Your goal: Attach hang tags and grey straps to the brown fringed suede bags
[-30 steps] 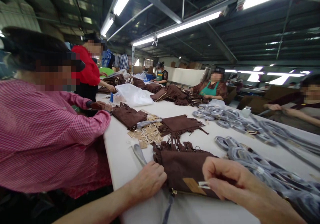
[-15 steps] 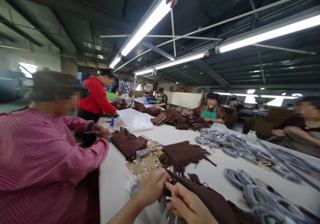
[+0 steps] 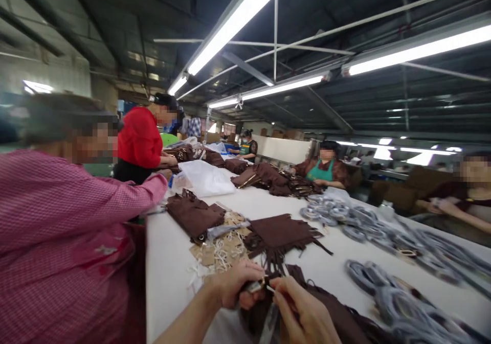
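Observation:
My left hand [image 3: 238, 281] is closed around a metal ring at the corner of a brown fringed suede-like bag [image 3: 330, 303]. Pinched between the thumb and finger of my right hand [image 3: 301, 308], right beside that ring, is the end of a thin white string [image 3: 270, 288]. A greyish plastic-looking strip hangs below my fingers; what it belongs to is unclear. Just beyond my left hand lie cardboard tags [image 3: 203, 254] with white strings [image 3: 221, 252]. Another brown fringed piece [image 3: 282, 231] lies flat past my hands.
Coiled grey straps [image 3: 399, 298] cover the table's right side. A folded brown stack [image 3: 194, 216], a white plastic bag [image 3: 207, 178] and more brown pieces [image 3: 268, 178] lie farther back. A co-worker in a pink checked sleeve [image 3: 126, 196] leans over the table's left edge; other people work around it.
My hands have turned at the bag's corner, and the metal ring and white string now show between them. The co-worker in pink has reached farther forward across the table edge.

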Tool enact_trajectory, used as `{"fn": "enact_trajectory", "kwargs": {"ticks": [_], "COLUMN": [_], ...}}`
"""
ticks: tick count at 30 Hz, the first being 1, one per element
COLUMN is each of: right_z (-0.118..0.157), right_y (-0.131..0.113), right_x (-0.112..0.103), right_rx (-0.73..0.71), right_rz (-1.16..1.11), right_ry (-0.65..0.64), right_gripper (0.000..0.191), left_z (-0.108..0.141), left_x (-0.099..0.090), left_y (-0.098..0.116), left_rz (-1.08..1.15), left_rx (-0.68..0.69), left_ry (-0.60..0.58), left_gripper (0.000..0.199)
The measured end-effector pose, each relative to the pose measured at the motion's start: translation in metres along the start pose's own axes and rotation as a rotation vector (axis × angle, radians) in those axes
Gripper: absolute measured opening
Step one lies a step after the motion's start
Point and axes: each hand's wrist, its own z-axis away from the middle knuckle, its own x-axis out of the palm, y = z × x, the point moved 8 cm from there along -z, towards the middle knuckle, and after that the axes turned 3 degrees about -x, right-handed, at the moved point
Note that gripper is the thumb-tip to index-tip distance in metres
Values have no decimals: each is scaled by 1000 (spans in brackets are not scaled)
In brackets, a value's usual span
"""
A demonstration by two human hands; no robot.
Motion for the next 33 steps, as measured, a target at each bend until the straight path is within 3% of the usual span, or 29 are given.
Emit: {"fn": "enact_trajectory", "kwargs": {"ticks": [4,12,20,25,33], "right_z": [-3,-4,2,3,5], "right_y": [2,2,10,11,9], "right_x": [-2,-4,1,5,7], "right_rx": [19,73,94,117,132], "right_rz": [68,41,136,180,154], "right_ry": [79,119,204,180,176], "right_gripper": [20,23,25,25,32], "left_z": [-3,-3,0,6,7], "left_x": [4,6,10,13,13], "left_y": [-12,-17,-9,1,-5], "left_rz": [55,90,-17,-120,-136], "left_rx": [-45,-94,25,98,99], "left_ry": [-76,-94,-1,39,6], "left_gripper": [23,20,16,14,13]}}
